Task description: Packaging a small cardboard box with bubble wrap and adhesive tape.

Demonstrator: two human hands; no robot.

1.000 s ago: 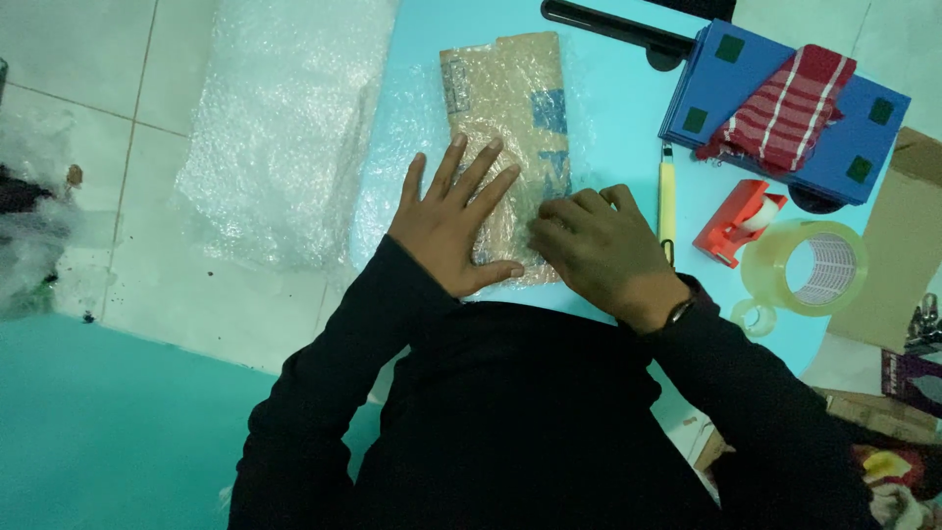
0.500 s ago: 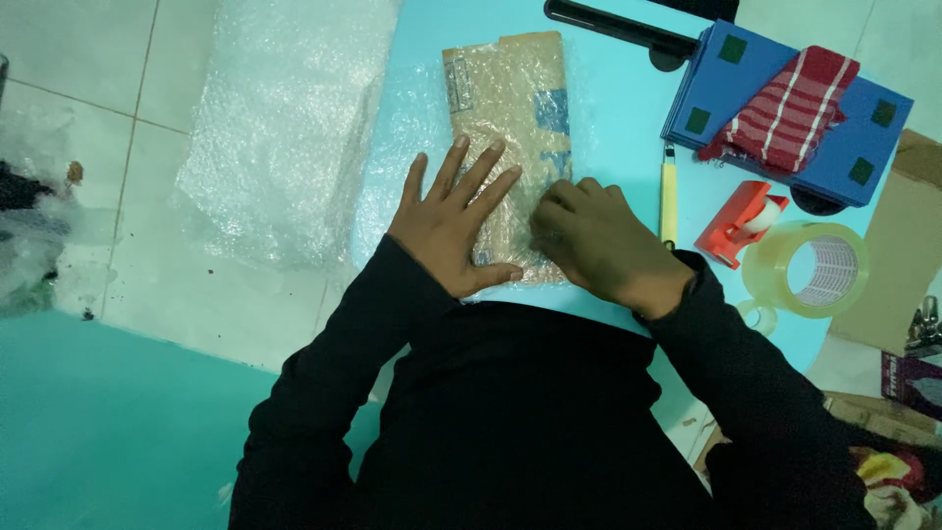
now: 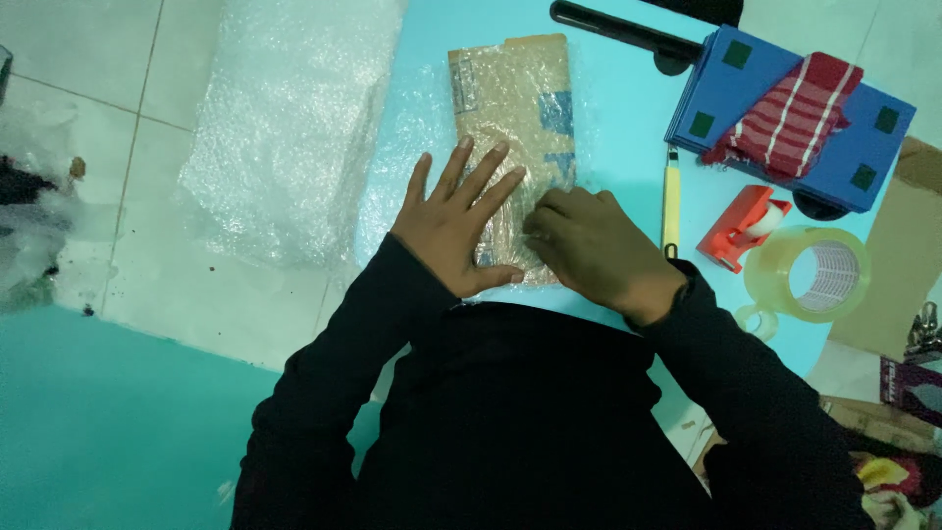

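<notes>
My left hand (image 3: 459, 228) lies flat with the fingers spread, palm down on the near end of the brown paper parcel (image 3: 512, 128), which sits under a sheet of clear bubble wrap (image 3: 412, 137) on the turquoise table (image 3: 618, 118). The parcel's long axis runs straight away from me toward the far edge of the table, so most of it lies beyond my fingertips. My right hand (image 3: 594, 247) is just beside the left, at the parcel's near right corner, fingers curled down onto the wrap; I think it is pinching or pressing the wrap's edge there, though the view does not let me tell a grip for sure. Both hands are equally near the parcel, the left covering more of it.

Toward the right edge of the table lie a yellow knife (image 3: 671, 201), a red tape dispenser (image 3: 738, 228) and a roll of clear tape (image 3: 810, 275).

Against a second ago, my right hand has slid a little toward me and to the right along the parcel's side; the left has stayed put.
</notes>
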